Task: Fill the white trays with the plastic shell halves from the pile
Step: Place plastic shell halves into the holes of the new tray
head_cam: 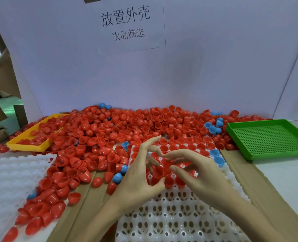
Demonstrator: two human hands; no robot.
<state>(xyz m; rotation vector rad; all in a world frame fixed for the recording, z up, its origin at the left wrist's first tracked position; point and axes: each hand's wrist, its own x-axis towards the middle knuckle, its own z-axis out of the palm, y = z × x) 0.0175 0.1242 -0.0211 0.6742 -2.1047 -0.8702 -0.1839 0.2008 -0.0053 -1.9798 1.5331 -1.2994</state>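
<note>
2 hands [171, 172] over white tray [171, 222]; seated shell halves [169, 181] open-side up.

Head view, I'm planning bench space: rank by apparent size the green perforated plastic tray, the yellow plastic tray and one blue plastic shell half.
1. Green perforated plastic tray.
2. Yellow plastic tray; it is partly buried under red shells, so its gap to the green tray is unsure.
3. Blue plastic shell half, clearly smallest.

head view | worn high, facing forward and down | close over white tray [171, 222] | single view
</note>
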